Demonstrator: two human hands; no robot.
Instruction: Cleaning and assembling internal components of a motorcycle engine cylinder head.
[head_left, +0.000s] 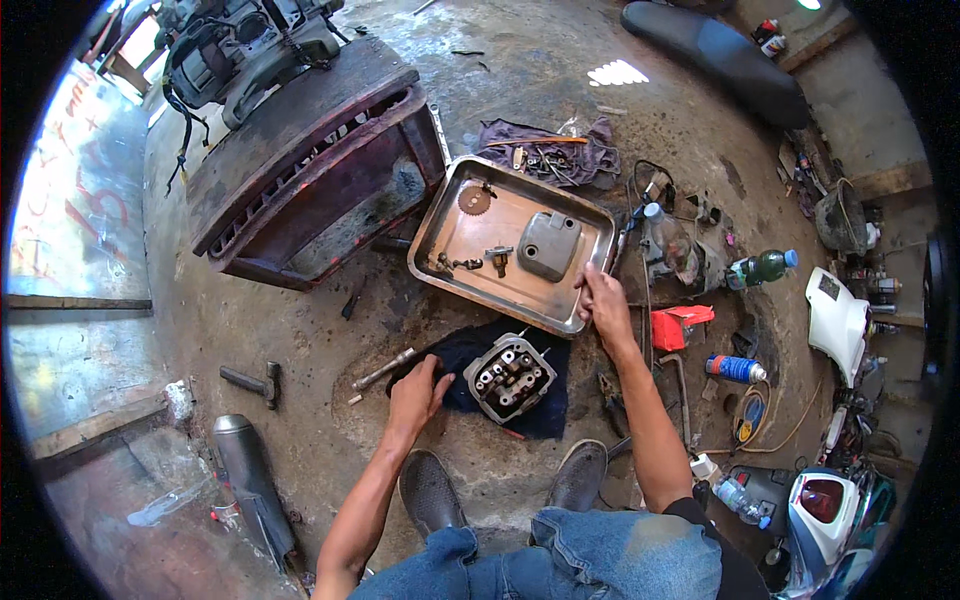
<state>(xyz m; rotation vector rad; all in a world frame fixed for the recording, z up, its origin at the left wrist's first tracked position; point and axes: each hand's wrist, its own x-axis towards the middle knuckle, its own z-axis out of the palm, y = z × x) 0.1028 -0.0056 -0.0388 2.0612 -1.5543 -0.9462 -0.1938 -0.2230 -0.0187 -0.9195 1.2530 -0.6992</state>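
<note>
My right hand [604, 300] grips the near right rim of a metal tray [440, 262], its fingers closed on the edge. In the tray lie a grey valve cover [549, 246], a toothed sprocket [474, 201] and several small metal parts. My left hand [414, 396] rests with its fingers apart at the left edge of a dark cloth [548, 408], holding nothing that I can see. On that cloth sits an engine cylinder head [511, 378], its inner side facing up, just right of the left hand. A metal socket tool [384, 370] lies beyond the left hand.
A hammer [256, 383] and an exhaust muffler [250, 470] lie at left. An engine [235, 60] stands on a wooden bench [300, 200]. At right are a green bottle [760, 268], a red box [680, 327], a spray can [736, 368] and cables. A motorcycle seat [715, 60] lies far right.
</note>
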